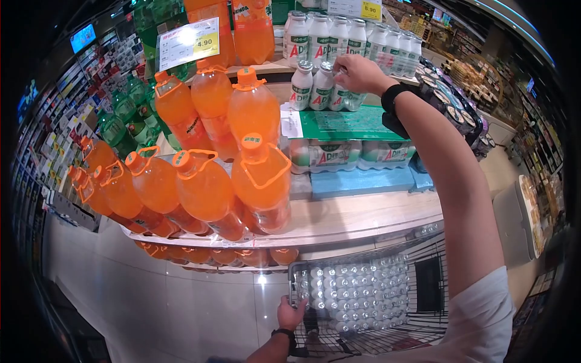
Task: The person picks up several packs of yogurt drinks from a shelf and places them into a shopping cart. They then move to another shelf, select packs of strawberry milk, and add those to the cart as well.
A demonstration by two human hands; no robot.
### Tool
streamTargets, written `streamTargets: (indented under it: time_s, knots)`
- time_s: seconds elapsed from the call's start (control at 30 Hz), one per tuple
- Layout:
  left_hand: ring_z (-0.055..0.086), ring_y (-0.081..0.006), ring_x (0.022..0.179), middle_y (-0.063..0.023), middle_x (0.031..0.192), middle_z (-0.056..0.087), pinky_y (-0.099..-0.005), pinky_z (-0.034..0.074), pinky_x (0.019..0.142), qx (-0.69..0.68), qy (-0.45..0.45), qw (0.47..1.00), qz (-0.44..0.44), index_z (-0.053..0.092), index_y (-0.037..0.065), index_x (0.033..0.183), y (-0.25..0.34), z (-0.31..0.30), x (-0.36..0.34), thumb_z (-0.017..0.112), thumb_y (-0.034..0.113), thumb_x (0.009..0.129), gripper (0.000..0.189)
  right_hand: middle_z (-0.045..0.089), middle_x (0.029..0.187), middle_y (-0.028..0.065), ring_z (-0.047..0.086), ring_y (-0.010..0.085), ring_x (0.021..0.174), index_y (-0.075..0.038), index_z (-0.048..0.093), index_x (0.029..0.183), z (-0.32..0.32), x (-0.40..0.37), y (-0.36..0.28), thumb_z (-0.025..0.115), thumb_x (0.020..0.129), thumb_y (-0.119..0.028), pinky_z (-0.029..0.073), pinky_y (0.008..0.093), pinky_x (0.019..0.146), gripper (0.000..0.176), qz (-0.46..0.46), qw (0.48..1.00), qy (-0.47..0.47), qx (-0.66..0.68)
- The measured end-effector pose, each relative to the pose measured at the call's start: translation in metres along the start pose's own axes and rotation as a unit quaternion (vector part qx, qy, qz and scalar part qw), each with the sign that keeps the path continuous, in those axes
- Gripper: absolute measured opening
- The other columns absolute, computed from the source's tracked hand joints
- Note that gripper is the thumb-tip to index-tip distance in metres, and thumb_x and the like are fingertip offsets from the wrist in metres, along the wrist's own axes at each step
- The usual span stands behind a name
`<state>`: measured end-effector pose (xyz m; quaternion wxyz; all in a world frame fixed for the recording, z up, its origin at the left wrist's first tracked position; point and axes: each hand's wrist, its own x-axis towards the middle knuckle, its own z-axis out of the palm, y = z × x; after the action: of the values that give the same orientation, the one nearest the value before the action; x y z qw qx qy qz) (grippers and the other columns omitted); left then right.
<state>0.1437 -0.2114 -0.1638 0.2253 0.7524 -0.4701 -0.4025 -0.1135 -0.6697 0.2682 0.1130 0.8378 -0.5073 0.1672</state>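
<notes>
My right hand (pixel 363 75) reaches out to the shelf, its bent fingers closed at the caps of a small pack of white AD milk drink bottles (pixel 320 91). The pack stands upright on a green carton top (pixel 345 124); part of it is hidden behind the hand. Low in the view, my left hand (pixel 291 314) is at the near left rim of a wire shopping cart (pixel 375 346), its fingers partly hidden and seemingly wrapped round the rim. Inside the cart lie many silver-capped white bottles (pixel 357 293) in rows.
Large orange soda bottles (pixel 260 187) with looped handles crowd the shelf's left side. Behind are more AD bottle packs (pixel 327 36) and a price sign (pixel 189 43). Wrapped AD packs (pixel 327 155) sit under the green carton. A wooden shelf edge (pixel 357 221) runs above the cart.
</notes>
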Motion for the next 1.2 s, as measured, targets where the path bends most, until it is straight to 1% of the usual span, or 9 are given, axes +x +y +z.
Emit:
streamTargets:
  time_s: [0.17, 0.27, 0.47, 0.63, 0.67, 0.8, 0.87, 0.93, 1.2]
  knots:
    - [0.068, -0.0424, 0.091, -0.0265, 0.095, 0.069, -0.0465, 0.054, 0.080, 0.017, 0.001, 1.000, 0.005, 0.056, -0.005, 0.114, -0.006, 0.002, 0.000, 0.082, 0.050, 0.075, 0.072, 0.065, 0.093, 0.0117, 0.064, 0.0312, 0.096, -0.005, 0.066, 0.090, 0.008, -0.027, -0.021, 0.067, 0.082, -0.018, 0.048, 0.0445, 0.084, 0.016, -0.081, 0.983, 0.125, -0.111]
    - [0.069, -0.0422, 0.091, -0.0265, 0.094, 0.070, -0.0468, 0.054, 0.080, -0.006, 0.007, 1.000, 0.027, 0.057, -0.005, 0.114, -0.006, 0.001, 0.003, 0.081, 0.052, 0.075, 0.073, 0.065, 0.093, 0.0113, 0.063, 0.0289, 0.100, -0.006, 0.066, 0.088, -0.008, -0.040, -0.034, 0.066, 0.083, -0.018, 0.046, 0.0428, 0.087, 0.013, -0.076, 0.982, 0.090, -0.145]
    - [0.068, -0.0440, 0.090, -0.0271, 0.093, 0.069, -0.0493, 0.053, 0.081, 0.016, 0.032, 0.999, 0.018, 0.058, -0.005, 0.111, -0.009, 0.007, 0.003, 0.069, 0.053, 0.086, 0.064, 0.060, 0.076, 0.0174, 0.061, 0.0375, 0.072, 0.001, 0.061, 0.079, -0.074, -0.109, -0.047, 0.065, 0.082, -0.020, 0.047, 0.0452, 0.063, 0.022, -0.062, 0.992, 0.061, -0.087]
    - [0.065, -0.0488, 0.093, -0.0314, 0.095, 0.068, -0.0532, 0.050, 0.083, -0.010, 0.024, 1.000, 0.015, 0.058, -0.006, 0.110, -0.028, 0.013, -0.012, 0.050, 0.050, 0.099, 0.057, 0.055, 0.060, 0.0148, 0.054, 0.0240, 0.052, 0.003, 0.057, 0.072, -0.091, -0.202, -0.067, 0.073, 0.079, -0.022, 0.044, 0.0368, 0.051, 0.030, -0.026, 0.999, -0.008, 0.040]
    - [0.064, -0.0497, 0.094, -0.0323, 0.094, 0.067, -0.0533, 0.049, 0.083, -0.006, 0.024, 1.000, 0.020, 0.057, -0.006, 0.109, -0.013, 0.009, 0.007, 0.048, 0.049, 0.100, 0.057, 0.054, 0.058, 0.0149, 0.053, 0.0240, 0.052, 0.004, 0.057, 0.070, -0.105, -0.237, -0.088, 0.074, 0.078, -0.019, 0.043, 0.0377, 0.052, 0.029, 0.063, 0.993, -0.071, 0.075]
    - [0.064, -0.0508, 0.090, -0.0320, 0.090, 0.067, -0.0549, 0.048, 0.081, -0.012, 0.029, 0.999, 0.033, 0.057, -0.005, 0.104, -0.004, 0.004, 0.002, 0.047, 0.046, 0.101, 0.053, 0.058, 0.062, 0.0177, 0.058, 0.0352, 0.058, 0.002, 0.058, 0.068, -0.071, -0.338, -0.141, 0.073, 0.077, -0.016, 0.046, 0.0429, 0.056, 0.025, 0.148, 0.963, -0.150, 0.168]
    - [0.063, -0.0510, 0.090, -0.0319, 0.089, 0.067, -0.0552, 0.047, 0.080, 0.002, 0.026, 0.999, 0.033, 0.058, -0.005, 0.104, -0.002, 0.003, 0.003, 0.047, 0.046, 0.101, 0.053, 0.060, 0.069, 0.0183, 0.061, 0.0385, 0.064, 0.000, 0.059, 0.069, -0.036, -0.389, -0.162, 0.072, 0.077, -0.017, 0.048, 0.0455, 0.059, 0.023, 0.088, 0.964, -0.144, 0.207]
    - [0.063, -0.0513, 0.090, -0.0321, 0.089, 0.067, -0.0555, 0.047, 0.079, 0.006, 0.032, 0.999, 0.036, 0.058, -0.005, 0.105, -0.002, 0.004, 0.003, 0.047, 0.046, 0.101, 0.053, 0.061, 0.074, 0.0171, 0.063, 0.0370, 0.069, -0.001, 0.059, 0.073, -0.003, -0.426, -0.192, 0.072, 0.077, -0.018, 0.051, 0.0460, 0.062, 0.021, 0.152, 0.935, -0.235, 0.219]
    - [0.065, -0.0479, 0.090, -0.0310, 0.088, 0.067, -0.0533, 0.047, 0.079, 0.019, 0.044, 0.998, 0.033, 0.059, -0.006, 0.105, -0.013, 0.011, 0.007, 0.042, 0.049, 0.103, 0.057, 0.060, 0.085, 0.0157, 0.062, 0.0335, 0.085, 0.002, 0.060, 0.080, 0.137, -0.534, -0.279, 0.065, 0.076, -0.008, 0.052, 0.0433, 0.066, 0.011, 0.008, 0.936, -0.228, 0.266]
